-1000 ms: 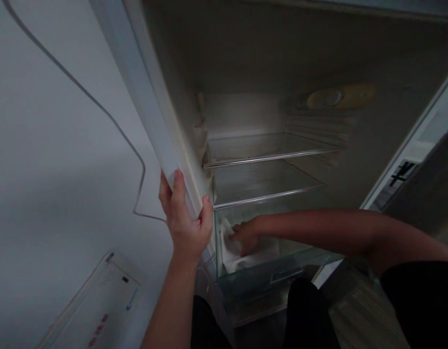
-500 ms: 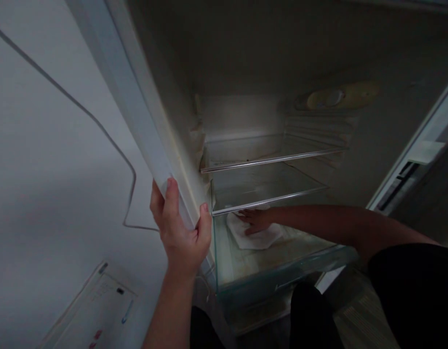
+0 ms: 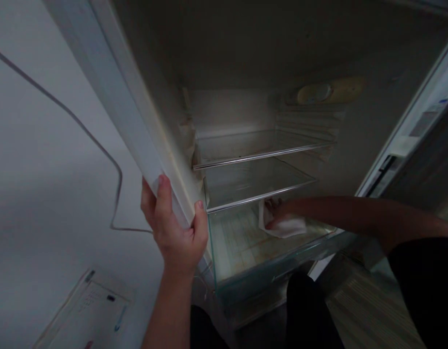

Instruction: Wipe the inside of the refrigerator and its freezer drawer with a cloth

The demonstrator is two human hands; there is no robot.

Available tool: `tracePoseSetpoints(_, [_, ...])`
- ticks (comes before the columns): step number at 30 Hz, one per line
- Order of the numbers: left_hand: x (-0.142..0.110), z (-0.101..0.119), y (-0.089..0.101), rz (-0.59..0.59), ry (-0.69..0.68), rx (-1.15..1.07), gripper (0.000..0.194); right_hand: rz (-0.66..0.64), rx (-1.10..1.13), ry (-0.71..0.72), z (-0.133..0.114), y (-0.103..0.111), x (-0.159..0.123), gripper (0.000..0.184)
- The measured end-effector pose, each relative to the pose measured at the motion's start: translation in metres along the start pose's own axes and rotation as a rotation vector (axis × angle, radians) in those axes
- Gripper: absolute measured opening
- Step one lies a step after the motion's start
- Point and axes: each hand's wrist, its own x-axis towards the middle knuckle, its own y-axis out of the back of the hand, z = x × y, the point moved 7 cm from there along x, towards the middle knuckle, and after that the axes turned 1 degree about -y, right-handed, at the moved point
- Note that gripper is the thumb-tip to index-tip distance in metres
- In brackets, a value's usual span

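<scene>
My left hand (image 3: 178, 228) is wrapped round the front edge of the refrigerator's left side wall (image 3: 151, 140), thumb on the inner side and fingers on the outer. Inside, my right hand (image 3: 278, 213) presses a white cloth (image 3: 287, 228) against the lowest glass shelf (image 3: 242, 247). Its fingers look bent into the cloth, though they are blurred and partly behind the shelf edge above. Brownish stains mark the lowest shelf's surface.
Two more glass shelves, an upper one (image 3: 260, 157) and a middle one (image 3: 253, 198), sit above my right hand. A yellowed control housing (image 3: 344, 90) is on the right inner wall. A cable (image 3: 96, 143) runs along the white wall, and a pale panel (image 3: 89, 310) stands lower left.
My right hand has slid the cloth to the right across the lowest shelf, and its fingers look more bent. My left hand keeps its hold while the view shifts slightly.
</scene>
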Motion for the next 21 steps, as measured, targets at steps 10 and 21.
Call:
tracePoseSetpoints(10, [0.002,0.0,-0.001,-0.019,-0.016,-0.005,0.084,-0.33,-0.258,0.495,-0.197,-0.089,0.007,0.12])
tracePoseSetpoints(21, [0.001,-0.001,0.0,-0.004,0.007,-0.009,0.083,-0.37,-0.207,0.283,-0.04,-0.028,-0.012,0.156])
